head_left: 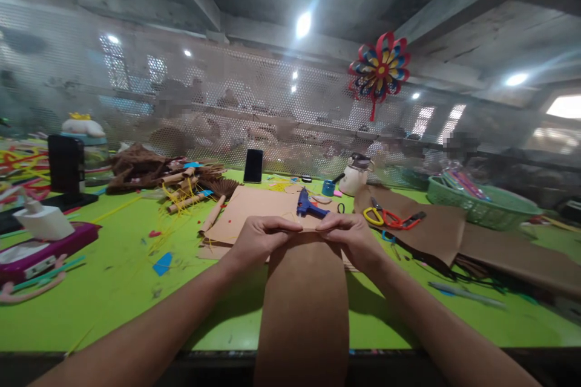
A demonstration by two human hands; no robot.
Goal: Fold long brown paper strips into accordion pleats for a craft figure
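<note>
A long strip of brown kraft paper (305, 302) hangs from my fingers down past the front edge of the table. My left hand (261, 237) pinches its top edge at the left corner. At the right corner, my right hand (351, 236) grips the same edge between thumb and fingers. The edge between both hands looks narrowly folded. Just beyond my fingertips, a blue glue gun (310, 204) lies on flat sheets of brown paper (247, 205).
Scissors with yellow and red handles (385, 217) rest on brown paper at right, near a green basket (490, 208). Brown paper rolls with yellow strings (186, 190) lie at left. A phone (253, 166) stands at the back. A purple power strip (49, 254) sits far left.
</note>
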